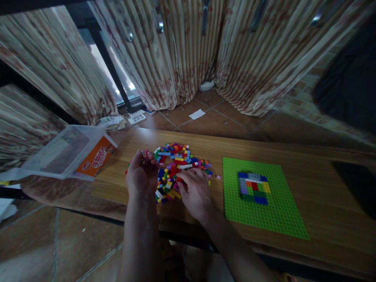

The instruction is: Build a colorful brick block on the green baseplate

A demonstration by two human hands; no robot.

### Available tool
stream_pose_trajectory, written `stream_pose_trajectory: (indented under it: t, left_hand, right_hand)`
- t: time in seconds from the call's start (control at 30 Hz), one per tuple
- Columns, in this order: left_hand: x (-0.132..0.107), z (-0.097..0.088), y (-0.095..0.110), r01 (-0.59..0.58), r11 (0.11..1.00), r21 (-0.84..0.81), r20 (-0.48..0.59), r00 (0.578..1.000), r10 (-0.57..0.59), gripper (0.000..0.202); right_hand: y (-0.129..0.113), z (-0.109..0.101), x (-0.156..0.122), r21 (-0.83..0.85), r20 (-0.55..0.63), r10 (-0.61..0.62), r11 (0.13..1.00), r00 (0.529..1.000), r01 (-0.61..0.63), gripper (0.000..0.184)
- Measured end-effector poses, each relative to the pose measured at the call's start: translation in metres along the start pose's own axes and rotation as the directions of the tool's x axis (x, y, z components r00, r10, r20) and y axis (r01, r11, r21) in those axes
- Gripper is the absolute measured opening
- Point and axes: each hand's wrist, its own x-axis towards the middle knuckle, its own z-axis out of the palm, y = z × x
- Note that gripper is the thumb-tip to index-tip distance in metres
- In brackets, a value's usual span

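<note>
Interlocking bricks [169, 185]: loose pile, wooden tabletop [205, 143] | Left hand [142, 174]: fingers curled, contents indiscernible | Right hand [196, 188]: narrow pinch at red brick [178, 179], hold uncertain | Presumably light, rigid; grasp opposite sides.

bricks [168, 186] left of green board [249, 217], partly hidden by right hand [196, 190], dark flat thing [357, 186] right of board, cut off

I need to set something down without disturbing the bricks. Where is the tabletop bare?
Bare wooden tabletop lies right of the green baseplate, up to the dark flat shape near the picture's edge. A smaller patch lies between the plastic box and the left hand. Crowded: the brick pile, with the right hand at it.
</note>
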Motion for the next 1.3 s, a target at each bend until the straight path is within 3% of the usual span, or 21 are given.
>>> stream_pose_trajectory:
  t: [0.2,0.3,0.37,0.47,0.53,0.67,0.77,0.87,1.07,1.3]
  left_hand:
    - [-0.002,0.006,0.001,-0.010,1.000,0.011,-0.033,0.999,0.010,0.029]
    - [0.000,0.006,0.001,-0.008,0.999,0.035,-0.034,0.999,0.010,0.029]
    - [0.001,0.007,0.000,0.000,0.999,0.051,-0.031,1.000,0.002,0.029]
    - [0.001,0.010,-0.002,0.019,0.998,0.062,-0.024,1.000,-0.017,0.030]
    - [-0.001,0.013,-0.003,0.028,0.998,0.061,-0.023,0.999,-0.027,0.031]
    - [-0.006,0.021,-0.011,0.030,0.997,0.071,-0.031,0.999,-0.027,0.032]
    - [-0.010,0.027,-0.020,0.037,0.994,0.100,-0.051,0.998,-0.032,0.033]
    - [-0.014,0.032,-0.030,0.043,0.991,0.125,-0.020,0.999,-0.041,0.031]
    - [-0.021,0.039,-0.045,0.040,0.981,0.189,0.016,0.999,-0.044,0.028]
    - [-0.021,0.041,-0.050,0.016,0.973,0.229,0.030,0.999,-0.024,0.031]
  right_hand:
    - [-0.006,-0.018,0.004,0.176,-0.145,0.006,0.984,0.989,0.020,0.025]
    - [0.009,-0.043,0.009,0.325,-0.271,0.118,0.945,0.955,-0.024,0.027]
    - [0.030,-0.066,0.010,0.417,-0.367,0.256,0.905,0.894,-0.088,0.023]
    - [0.068,-0.106,0.006,0.609,-0.510,0.521,0.780,0.684,-0.140,0.023]
    - [0.090,-0.131,-0.001,0.668,-0.534,0.549,0.740,0.643,-0.077,0.025]
    - [0.118,-0.163,-0.019,0.710,-0.497,0.600,0.697,0.627,-0.103,0.032]
    - [0.129,-0.172,-0.029,0.638,-0.416,0.666,0.699,0.619,-0.322,0.034]
    - [0.138,-0.177,-0.035,0.482,-0.320,0.667,0.726,0.672,-0.491,0.038]
    - [0.148,-0.183,-0.043,0.299,-0.166,0.589,0.794,0.791,-0.529,0.024]
    - [0.148,-0.177,-0.043,0.132,-0.154,0.572,0.820,0.806,-0.557,0.018]
